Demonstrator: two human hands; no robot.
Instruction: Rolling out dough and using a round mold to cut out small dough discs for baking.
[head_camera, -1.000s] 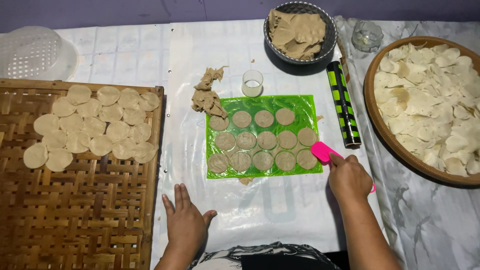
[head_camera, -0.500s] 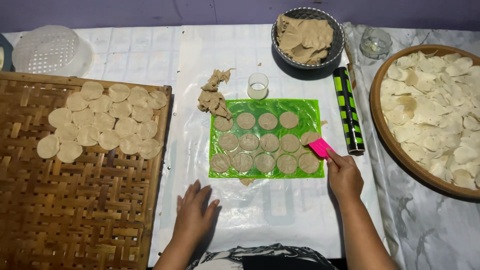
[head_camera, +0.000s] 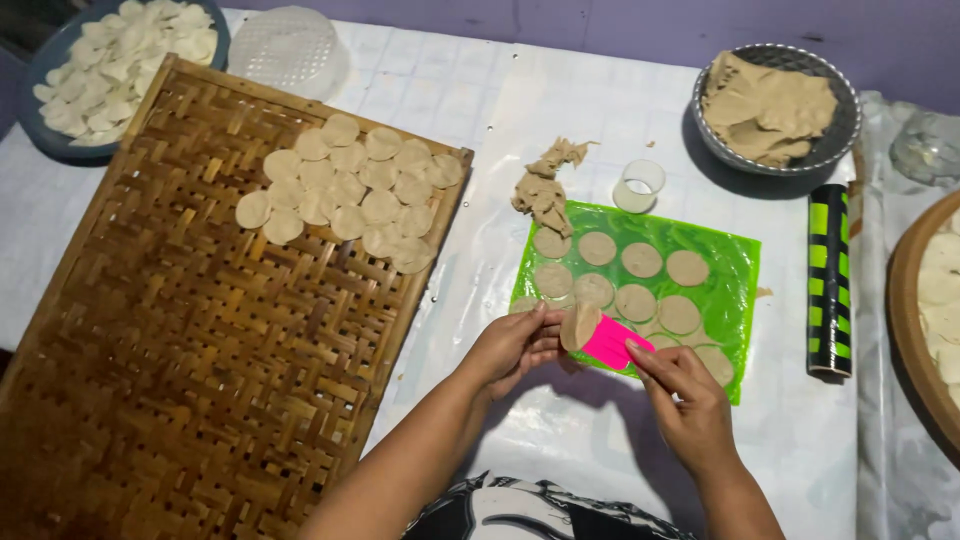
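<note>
left hand (head_camera: 515, 345) pinching a round dough disc (head_camera: 578, 325), lifted just off the green plastic sheet (head_camera: 735, 262); right hand (head_camera: 685, 395) gripping a pink scraper (head_camera: 612, 343) under it. metal bowl (head_camera: 845, 100) heaped with dough scraps, blue dish (head_camera: 45, 140) full of white discs. woven bamboo tray (head_camera: 200, 340) mostly bare near its front edge, bare tabletop (head_camera: 560, 420) between both wrists.

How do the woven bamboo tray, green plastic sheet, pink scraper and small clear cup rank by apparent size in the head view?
1. Woven bamboo tray
2. Green plastic sheet
3. Pink scraper and small clear cup look alike; unranked.
</note>
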